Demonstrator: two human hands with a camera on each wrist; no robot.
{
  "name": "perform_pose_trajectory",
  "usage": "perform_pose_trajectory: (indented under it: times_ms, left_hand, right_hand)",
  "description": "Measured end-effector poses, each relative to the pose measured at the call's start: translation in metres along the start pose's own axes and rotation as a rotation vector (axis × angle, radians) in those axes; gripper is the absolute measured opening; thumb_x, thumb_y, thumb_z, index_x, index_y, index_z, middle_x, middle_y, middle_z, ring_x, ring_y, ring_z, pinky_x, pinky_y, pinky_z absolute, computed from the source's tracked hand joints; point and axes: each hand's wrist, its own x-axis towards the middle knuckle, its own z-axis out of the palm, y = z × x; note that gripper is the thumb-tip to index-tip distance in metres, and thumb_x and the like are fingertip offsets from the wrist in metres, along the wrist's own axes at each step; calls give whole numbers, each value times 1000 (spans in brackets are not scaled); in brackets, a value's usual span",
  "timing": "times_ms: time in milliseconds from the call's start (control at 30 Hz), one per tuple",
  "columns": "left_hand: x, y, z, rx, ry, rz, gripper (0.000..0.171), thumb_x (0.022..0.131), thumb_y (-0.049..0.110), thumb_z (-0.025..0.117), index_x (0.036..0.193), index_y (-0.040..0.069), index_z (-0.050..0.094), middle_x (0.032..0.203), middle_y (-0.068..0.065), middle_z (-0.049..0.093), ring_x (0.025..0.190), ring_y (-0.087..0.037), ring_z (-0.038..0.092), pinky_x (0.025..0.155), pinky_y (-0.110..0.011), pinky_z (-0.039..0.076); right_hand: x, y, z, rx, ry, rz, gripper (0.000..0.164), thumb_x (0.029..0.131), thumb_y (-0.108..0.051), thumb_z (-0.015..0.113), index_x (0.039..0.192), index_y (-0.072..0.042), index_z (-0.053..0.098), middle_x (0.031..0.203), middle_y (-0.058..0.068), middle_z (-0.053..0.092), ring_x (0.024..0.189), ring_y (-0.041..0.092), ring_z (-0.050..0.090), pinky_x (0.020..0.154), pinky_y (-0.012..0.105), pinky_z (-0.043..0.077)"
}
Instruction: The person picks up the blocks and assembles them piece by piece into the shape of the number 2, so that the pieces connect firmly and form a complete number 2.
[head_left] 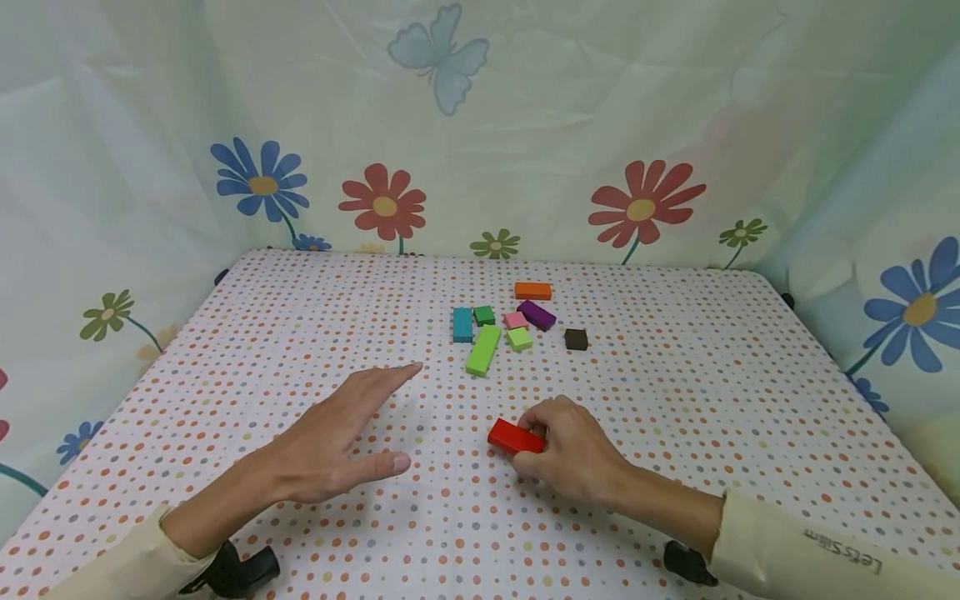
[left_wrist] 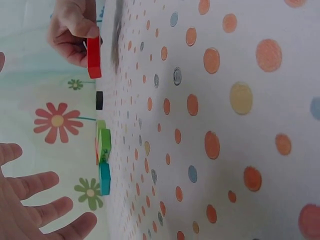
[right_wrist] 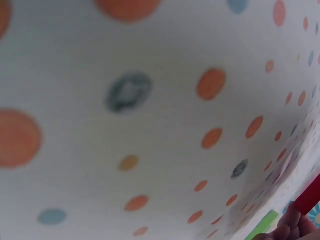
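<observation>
My right hand point(head_left: 573, 450) pinches a red rectangular block point(head_left: 514, 437) by its right end, between thumb and fingers. In the left wrist view the red block point(left_wrist: 93, 57) appears slightly above the dotted tabletop. My left hand point(head_left: 341, 437) holds nothing; its fingers are straight and spread apart from the thumb, over the left part of the table. Nearest to both hands is a long lime green block point(head_left: 483, 350). In the right wrist view only the fingertips point(right_wrist: 292, 222) and part of the red block point(right_wrist: 309, 195) show at the lower right corner.
Beyond the hands lie a teal block point(head_left: 462, 325), a dark green cube point(head_left: 483, 316), a pink block point(head_left: 515, 320), a small lime block point(head_left: 519, 338), a purple block point(head_left: 537, 315), an orange block point(head_left: 533, 291) and a black cube point(head_left: 576, 339). A flowered curtain point(head_left: 525, 125) hangs behind the table.
</observation>
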Motion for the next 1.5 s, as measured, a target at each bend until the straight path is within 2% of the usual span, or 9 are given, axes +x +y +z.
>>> perform_pose_trajectory:
  times_ms: [400, 800, 1000, 1167, 1500]
  left_hand:
    - [-3, -1, 0, -12, -1, -19, 88, 91, 54, 64, 162, 40, 15, 164, -3, 30, 148, -30, 31, 105, -71, 37]
    - [-3, -2, 3, -10, 6, -24, 89, 90, 50, 66, 162, 40, 15, 163, -3, 30, 147, -30, 33, 103, -71, 38]
    - [-2, -2, 4, -23, 0, -23, 88, 90, 50, 66, 162, 40, 16, 163, -2, 30, 148, -30, 32, 104, -71, 38]
    - [-2, -3, 5, -23, 1, -16, 88, 90, 49, 66, 162, 38, 18, 163, 1, 31, 147, -28, 33, 103, -70, 39]
    - [-1, -4, 6, -6, -6, -14, 88, 90, 50, 67, 162, 39, 16, 163, 1, 31, 146, -28, 34, 104, -69, 39]
  right_hand:
    - [-1, 9, -4, -27, -92, -55, 29, 72, -12, 82, 99, -13, 74, 89, -5, 57, 84, 15, 52, 64, 28, 48]
    - [-5, 18, -9, 29, -159, -209, 28, 69, -7, 80, 95, -16, 73, 90, -5, 58, 84, 16, 51, 66, 25, 47]
    - [-4, 21, -9, 27, -212, -224, 29, 70, -10, 81, 96, -20, 72, 89, -7, 57, 84, 16, 50, 66, 25, 46]
    - [-5, 24, -7, 15, -224, -228, 28, 70, -11, 81, 94, -22, 72, 86, -9, 57, 83, 14, 49, 66, 25, 45]
    - [-4, 28, -9, 41, -248, -254, 29, 73, -10, 84, 97, -19, 72, 88, -8, 57, 87, 15, 49, 68, 25, 46]
